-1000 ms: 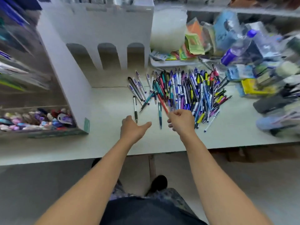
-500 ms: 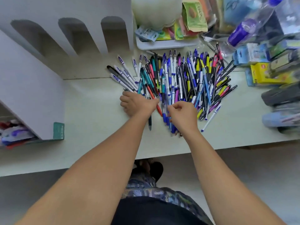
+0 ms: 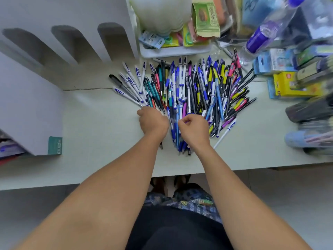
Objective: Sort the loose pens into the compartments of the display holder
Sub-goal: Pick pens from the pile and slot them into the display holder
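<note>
Two bare hands, the left hand point(image 3: 153, 121) and the right hand point(image 3: 193, 129), are over one heap of loose plastic pens point(image 3: 189, 91), too many and too overlapped to count. The white cardboard display holder point(image 3: 72, 20) shows three arched openings. One clear plastic bottle with a blue cap point(image 3: 266, 31) lies tilted, and one yellow box point(image 3: 292, 85) sits beside the heap.

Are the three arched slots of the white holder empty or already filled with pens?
Empty, as far as visible. The three arched slots of the white holder show only shadow, and the pens lie piled on the table.
</note>
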{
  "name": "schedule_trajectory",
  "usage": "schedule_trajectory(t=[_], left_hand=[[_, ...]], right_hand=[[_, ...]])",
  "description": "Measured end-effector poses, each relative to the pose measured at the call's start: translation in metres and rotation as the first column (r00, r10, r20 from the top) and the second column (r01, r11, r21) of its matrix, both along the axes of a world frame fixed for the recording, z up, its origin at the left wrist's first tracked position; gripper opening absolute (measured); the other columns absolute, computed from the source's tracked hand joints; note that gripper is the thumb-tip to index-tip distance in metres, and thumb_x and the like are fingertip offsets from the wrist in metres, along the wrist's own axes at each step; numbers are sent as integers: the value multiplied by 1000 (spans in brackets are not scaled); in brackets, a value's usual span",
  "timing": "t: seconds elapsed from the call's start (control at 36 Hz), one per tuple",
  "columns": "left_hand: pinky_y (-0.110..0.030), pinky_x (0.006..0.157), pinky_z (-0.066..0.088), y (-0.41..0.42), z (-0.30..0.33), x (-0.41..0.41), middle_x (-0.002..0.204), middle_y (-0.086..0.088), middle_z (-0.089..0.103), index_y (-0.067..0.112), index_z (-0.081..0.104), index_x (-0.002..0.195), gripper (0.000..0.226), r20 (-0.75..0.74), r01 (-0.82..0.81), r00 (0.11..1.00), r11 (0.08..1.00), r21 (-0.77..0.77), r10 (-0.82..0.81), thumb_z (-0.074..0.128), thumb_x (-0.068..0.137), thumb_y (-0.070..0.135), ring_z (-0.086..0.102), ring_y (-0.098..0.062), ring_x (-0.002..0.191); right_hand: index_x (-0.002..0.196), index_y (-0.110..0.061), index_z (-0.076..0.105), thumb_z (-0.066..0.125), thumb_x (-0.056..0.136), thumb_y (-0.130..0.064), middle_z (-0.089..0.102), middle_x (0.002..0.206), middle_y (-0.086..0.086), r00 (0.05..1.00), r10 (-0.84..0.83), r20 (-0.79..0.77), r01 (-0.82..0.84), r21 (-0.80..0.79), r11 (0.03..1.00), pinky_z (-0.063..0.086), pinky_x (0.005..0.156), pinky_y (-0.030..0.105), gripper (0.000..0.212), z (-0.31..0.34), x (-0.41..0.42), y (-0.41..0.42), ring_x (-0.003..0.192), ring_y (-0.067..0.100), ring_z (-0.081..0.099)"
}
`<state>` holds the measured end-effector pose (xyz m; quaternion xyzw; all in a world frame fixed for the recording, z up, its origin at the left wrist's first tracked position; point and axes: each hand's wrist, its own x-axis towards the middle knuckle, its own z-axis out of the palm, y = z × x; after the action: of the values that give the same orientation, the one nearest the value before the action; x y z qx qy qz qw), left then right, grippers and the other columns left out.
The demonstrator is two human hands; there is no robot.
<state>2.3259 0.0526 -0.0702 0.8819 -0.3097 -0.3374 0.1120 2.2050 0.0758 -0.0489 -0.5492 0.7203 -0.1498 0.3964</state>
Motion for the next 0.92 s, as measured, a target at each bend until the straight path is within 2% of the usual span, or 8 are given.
schedule_trajectory(t=[0.06,0.17,0.33,0.53,0.64,0.72,0.78,0.92], left_hand=[[-34,76,42,1,0,-2,134,-16,44,2,41,134,57,-16,-32,999,999,-22,32,72,91,19,56,-36,117],[-39,94,46,4,2,-13,141,-17,43,1,37,141,77,-64,-98,993,994,-44,95,73,87,44,49,-35,128],[-40,102,44,9,1,-28,142,-16,43,2,35,142,86,-46,-76,996,997,-23,75,80,81,42,44,-35,132],[-37,91,47,7,-5,-26,135,-17,48,1,42,133,63,8,-41,999,999,-3,42,78,85,20,53,-36,121],[-32,69,42,8,-6,-14,108,-12,57,4,53,110,26,-1,-51,999,998,-42,51,66,93,18,59,-28,92],[-30,55,37,8,-3,-1,83,-5,50,8,50,93,15,-117,-112,988,991,-68,104,61,94,17,51,-22,71],[-29,56,39,11,4,8,78,-7,51,9,51,87,11,-266,-163,954,984,-68,140,61,92,13,50,-22,68],[-30,61,50,32,34,20,69,-10,56,9,55,80,15,-650,-97,759,994,-59,35,57,94,4,58,-20,61]], right_hand=[[77,-15,69,63,94,-20,64,64,-3,999,33,7,-33,4,999,45,57,24,19,0,-3,-6,61,14,61],[76,-16,70,63,93,-21,66,65,-4,998,60,24,-60,-1,998,47,59,25,18,-2,-12,-15,64,15,63],[73,-18,70,63,91,-19,66,61,-2,999,35,41,-36,10,999,51,62,27,19,-7,-27,-17,61,16,65],[76,-13,72,63,95,-18,63,61,-4,997,59,47,-60,5,998,39,54,17,21,-11,-41,-14,58,9,59],[75,-14,70,62,95,-18,62,60,-5,994,67,83,-65,-26,998,42,57,17,22,-10,-40,-12,56,9,58],[77,-14,71,63,95,-19,62,61,-5,991,77,109,-72,-54,996,45,60,21,20,-5,-40,-12,58,9,57],[78,-16,71,64,96,-21,63,62,-5,987,95,127,-86,-74,994,48,61,23,19,1,-40,-12,59,10,59],[84,-18,72,65,97,-28,70,73,0,954,145,264,-123,-98,988,60,71,38,18,22,-27,-18,70,18,69]])
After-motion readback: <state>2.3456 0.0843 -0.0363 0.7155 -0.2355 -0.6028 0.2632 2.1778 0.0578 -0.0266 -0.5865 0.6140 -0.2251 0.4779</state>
